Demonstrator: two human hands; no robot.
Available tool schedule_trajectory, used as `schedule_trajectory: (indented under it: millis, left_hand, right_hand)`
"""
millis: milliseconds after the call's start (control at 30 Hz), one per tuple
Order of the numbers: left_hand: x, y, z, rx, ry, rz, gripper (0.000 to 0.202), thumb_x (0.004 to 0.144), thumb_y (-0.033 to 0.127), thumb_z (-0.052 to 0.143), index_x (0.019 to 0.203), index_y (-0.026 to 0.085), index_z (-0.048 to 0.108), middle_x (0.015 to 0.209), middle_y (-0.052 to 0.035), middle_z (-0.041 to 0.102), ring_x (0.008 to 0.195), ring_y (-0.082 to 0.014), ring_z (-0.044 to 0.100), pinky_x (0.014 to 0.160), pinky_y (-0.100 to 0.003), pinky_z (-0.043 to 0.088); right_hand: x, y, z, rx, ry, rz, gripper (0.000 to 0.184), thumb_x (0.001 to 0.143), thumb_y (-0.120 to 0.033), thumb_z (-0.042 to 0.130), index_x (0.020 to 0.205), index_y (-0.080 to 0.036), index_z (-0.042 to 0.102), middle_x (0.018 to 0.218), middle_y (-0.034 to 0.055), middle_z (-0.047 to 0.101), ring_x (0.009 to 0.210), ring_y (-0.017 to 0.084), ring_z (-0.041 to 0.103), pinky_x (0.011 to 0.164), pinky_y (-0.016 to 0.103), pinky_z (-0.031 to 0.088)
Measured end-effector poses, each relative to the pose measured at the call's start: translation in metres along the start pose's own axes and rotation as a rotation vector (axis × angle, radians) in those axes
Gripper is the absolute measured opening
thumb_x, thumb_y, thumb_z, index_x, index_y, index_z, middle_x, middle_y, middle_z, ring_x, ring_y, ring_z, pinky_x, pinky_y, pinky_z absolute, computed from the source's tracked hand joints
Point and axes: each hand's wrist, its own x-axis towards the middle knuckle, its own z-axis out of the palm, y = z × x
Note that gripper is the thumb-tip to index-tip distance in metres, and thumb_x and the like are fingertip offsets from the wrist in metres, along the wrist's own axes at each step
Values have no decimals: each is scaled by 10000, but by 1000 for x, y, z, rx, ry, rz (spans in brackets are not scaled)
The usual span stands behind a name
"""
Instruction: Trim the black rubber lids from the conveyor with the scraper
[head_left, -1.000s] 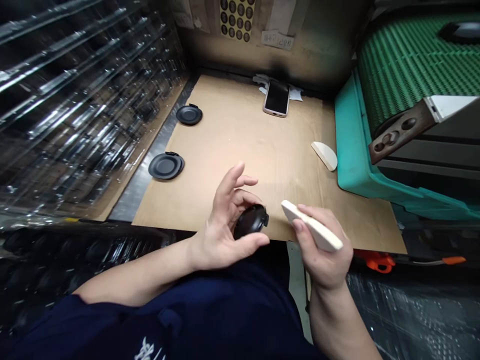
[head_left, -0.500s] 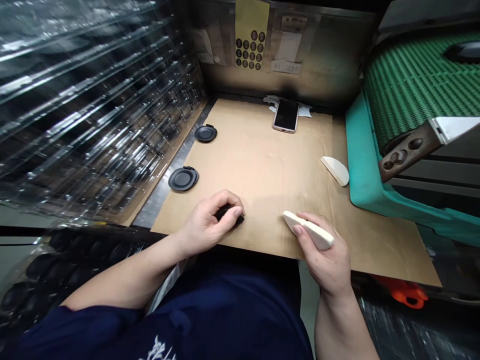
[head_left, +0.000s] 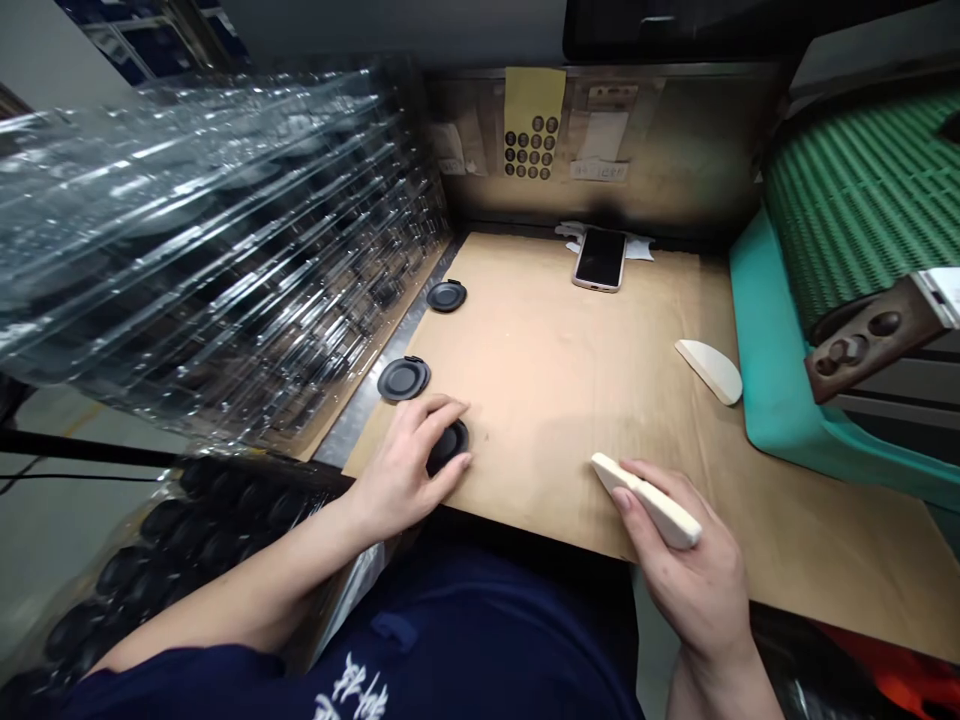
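Note:
My left hand [head_left: 409, 465] lies over a round black plastic part [head_left: 450, 441] on the brown cardboard sheet [head_left: 570, 390], fingers curled round its edge. My right hand [head_left: 686, 560] holds a flat cream-coloured block [head_left: 645, 500] at the sheet's near edge, thumb on top. Two more black round parts [head_left: 403, 378] [head_left: 446, 295] sit along the sheet's left edge.
A stack of clear plastic trays [head_left: 210, 250] fills the left. A phone [head_left: 600, 258] lies at the back of the sheet. Another cream half-round block [head_left: 709, 370] rests near the teal frame [head_left: 765, 360] of a green conveyor [head_left: 862, 190]. Trays holding black parts [head_left: 187, 540] stand at lower left.
My left hand brought the black part from in front of my body down onto the cardboard and slid it left. The camera view lifted. The right hand kept its block.

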Motion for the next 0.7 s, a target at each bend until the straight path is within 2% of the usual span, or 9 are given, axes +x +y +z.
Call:
schedule_trajectory:
  millis: [100,167,333,467,700]
  left_hand:
    - [10,-21,-7,146,176,-87,606,902,292,638,1464,247,417,1391,-150,503,1294,-327,486,1109,-530,409]
    - [18,-37,-11,215,216,-177,596,905,315,617,1463,236,423,1395,-149,501,1305,-337,479,1118,-541,395]
    - [28,-61,-11,245,152,-297,644,904,397,608,1480,181,418,1411,-175,489,1330,-354,452,1135,-558,372]
    - [27,-63,-5,237,125,-337,746,887,464,630,1525,185,364,1433,-183,473,1346,-374,430,1124,-578,378]
    - [34,-65,-3,226,149,-333,715,861,377,644,1506,195,395,1375,-159,510,1318,-353,477,1129,-550,399]
  right_hand:
    - [0,2,0,0,-7,-7,217,929,-325,694,1144,-292,702,1080,9,727,947,195,711,866,310,585]
    - [0,3,0,-1,-8,-11,213,931,-330,691,1139,-291,704,1080,10,728,943,198,712,863,311,586]
    - [1,1,1,4,5,-23,209,932,-326,692,1137,-287,705,1088,14,729,945,197,719,842,295,587]
    - [0,1,0,12,-4,-18,209,939,-338,683,1140,-285,701,1090,16,728,937,194,715,846,296,585]
    - [-3,4,0,27,-26,23,211,945,-350,680,1151,-308,688,1108,-11,714,974,167,697,885,258,547]
